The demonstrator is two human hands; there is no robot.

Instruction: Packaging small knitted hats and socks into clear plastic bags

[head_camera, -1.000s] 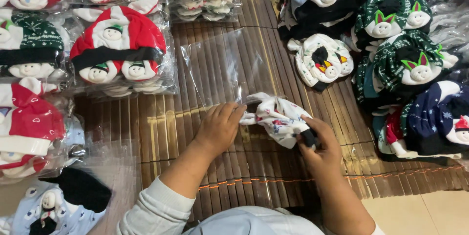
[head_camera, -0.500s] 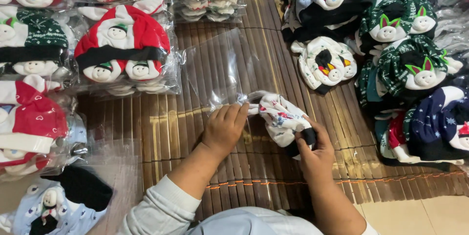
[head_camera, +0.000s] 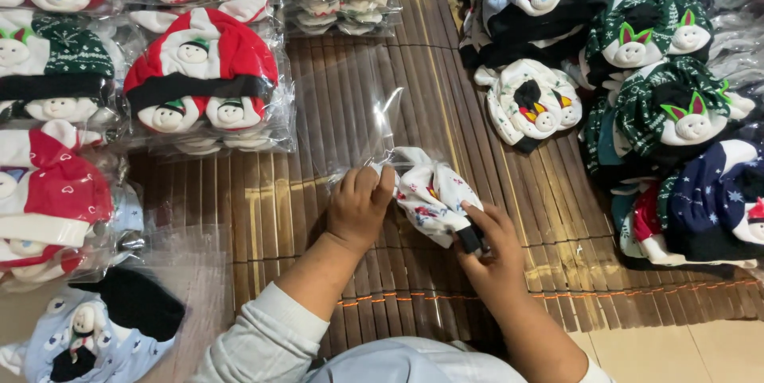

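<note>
A small white printed baby hat (head_camera: 430,192) lies on the brown bamboo mat (head_camera: 263,208), half inside the mouth of a clear plastic bag (head_camera: 358,112). My left hand (head_camera: 360,206) pinches the bag's open edge next to the hat. My right hand (head_camera: 492,249) grips the hat's near end, where a dark trim shows between the fingers.
Bagged stacks of red, white and green hats (head_camera: 203,81) sit at the left and far edge. Loose hats in green (head_camera: 660,112), white (head_camera: 529,104) and navy (head_camera: 716,200) pile up at the right. A light blue bagged hat (head_camera: 87,335) lies near left.
The hat has slid a little farther into the bag's mouth. Both hands have shifted slightly with it and keep their grip.
</note>
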